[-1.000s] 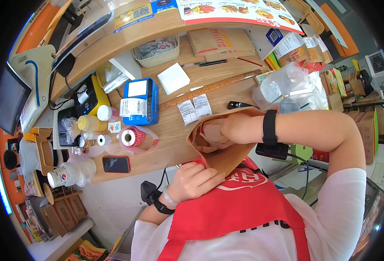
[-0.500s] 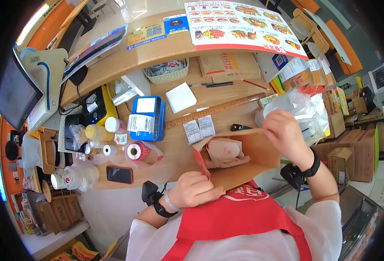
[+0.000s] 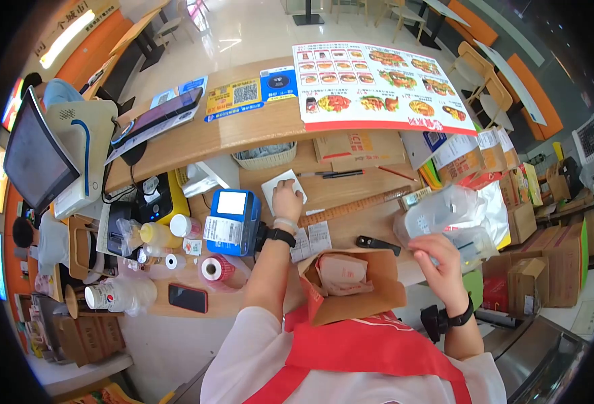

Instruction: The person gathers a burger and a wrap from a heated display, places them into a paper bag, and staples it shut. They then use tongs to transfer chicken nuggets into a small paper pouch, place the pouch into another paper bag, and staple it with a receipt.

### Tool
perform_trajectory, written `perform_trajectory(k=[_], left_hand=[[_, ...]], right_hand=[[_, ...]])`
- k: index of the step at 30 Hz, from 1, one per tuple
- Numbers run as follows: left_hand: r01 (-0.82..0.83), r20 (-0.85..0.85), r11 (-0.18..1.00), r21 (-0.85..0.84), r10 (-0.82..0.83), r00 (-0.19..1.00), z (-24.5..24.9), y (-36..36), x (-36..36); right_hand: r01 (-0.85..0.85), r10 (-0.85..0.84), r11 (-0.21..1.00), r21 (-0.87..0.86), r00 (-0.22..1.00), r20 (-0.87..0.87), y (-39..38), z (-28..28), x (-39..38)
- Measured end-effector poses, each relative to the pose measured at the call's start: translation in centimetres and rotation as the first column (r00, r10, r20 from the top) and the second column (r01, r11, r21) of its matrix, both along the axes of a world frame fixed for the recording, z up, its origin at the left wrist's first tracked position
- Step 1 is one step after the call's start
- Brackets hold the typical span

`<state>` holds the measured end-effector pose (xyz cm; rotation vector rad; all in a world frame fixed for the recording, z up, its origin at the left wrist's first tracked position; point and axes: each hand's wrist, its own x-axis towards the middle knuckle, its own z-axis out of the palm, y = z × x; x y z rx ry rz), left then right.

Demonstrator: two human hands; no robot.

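Note:
A brown paper bag (image 3: pixel 377 286) stands open-mouthed against the red apron (image 3: pixel 351 350). Inside it sits a white paper-wrapped food packet (image 3: pixel 344 274). My left hand (image 3: pixel 287 202) reaches forward onto a stack of white napkins (image 3: pixel 272 185), its fingertips resting on the top. No napkin visibly lifts from the stack. My right hand (image 3: pixel 439 262) hovers right of the bag, fingers loosely bent and apart, with nothing seen in them. Close above that hand are clear plastic cups or lids in a plastic bag (image 3: pixel 438 212). A black stapler-like tool (image 3: pixel 377 245) lies behind the bag.
Printed receipts (image 3: pixel 310 240) and a wooden ruler (image 3: pixel 354 205) lie behind the bag. Left stand a blue label printer (image 3: pixel 231 222), a red label roll (image 3: pixel 217 268), a sauce bottle (image 3: pixel 159 236) and a phone (image 3: pixel 188 298). A raised counter shelf (image 3: pixel 196 145) runs across the back.
Both hands have let go of the paper bag's rim. My left hand has moved forward to the napkins; my right hand has drawn off to the right. The view has tilted up.

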<state>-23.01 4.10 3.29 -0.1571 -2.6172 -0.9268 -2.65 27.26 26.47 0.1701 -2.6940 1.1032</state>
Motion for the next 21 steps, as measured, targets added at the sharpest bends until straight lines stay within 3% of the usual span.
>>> perform_trajectory(k=[1, 2, 4, 5, 10, 12, 13, 15, 17, 18, 20, 21], left_hand=[[0.013, 0.040, 0.986, -0.166, -0.006, 0.999, -0.3, 0.2, -0.6], [0.007, 0.035, 0.987, -0.162, -0.001, 0.999, -0.7, 0.2, -1.2], [0.102, 0.386, 0.938, -0.330, 0.036, 0.922, -1.4, 0.3, -1.9], [0.083, 0.439, 0.953, -0.292, 0.056, 0.897, -1.7, 0.3, -2.3], [0.071, 0.366, 0.967, -0.245, 0.024, 0.930, -3.6, -0.8, -2.7], [0.057, 0.321, 0.993, -0.107, -0.020, 0.947, -2.4, -1.2, -2.3], [0.049, 0.320, 0.994, -0.101, -0.014, 0.947, -1.4, -1.4, -1.6], [0.031, 0.215, 0.946, 0.322, -0.105, 0.971, 1.3, -2.1, 0.3], [0.020, 0.261, 0.765, 0.644, -0.244, 0.934, 4.3, -2.3, 3.2], [-0.073, 0.364, 0.513, 0.855, -0.493, 0.790, 8.8, -2.9, 5.4], [0.094, 0.196, 0.370, 0.924, -0.670, 0.716, 12.5, -4.0, 8.5], [0.109, 0.161, 0.295, 0.949, -0.754, 0.637, 14.0, -4.5, 9.6]], right_hand=[[0.019, -0.018, 1.000, -0.012, 1.000, 0.020, 0.2, 0.0, 0.2], [0.013, -0.013, 1.000, -0.008, 1.000, 0.015, 0.5, -0.2, 0.3], [0.044, -0.044, 0.999, 0.014, 0.998, 0.052, 0.8, -0.5, 0.6], [0.043, -0.044, 0.999, 0.021, 0.998, 0.055, 0.8, -0.5, 0.6], [-0.010, 0.011, 1.000, -0.011, 0.991, 0.132, 0.3, -0.7, -0.5], [-0.042, 0.044, 0.999, -0.016, 0.989, 0.143, -0.3, -0.4, -1.6], [-0.061, 0.081, 0.993, -0.106, 0.978, 0.190, -0.7, -0.1, -2.2], [-0.092, 0.137, 0.977, -0.191, 0.962, 0.236, -0.9, -0.1, -3.4], [-0.107, 0.202, 0.925, -0.364, 0.951, 0.235, -1.1, -1.1, -5.1], [-0.131, 0.229, 0.921, -0.367, 0.944, 0.239, -1.7, -1.2, -6.1], [0.038, 0.160, 0.785, -0.619, 0.952, 0.262, -3.8, -1.3, -8.2], [0.013, 0.194, 0.782, -0.623, 0.945, 0.264, -4.6, -1.5, -8.9]])
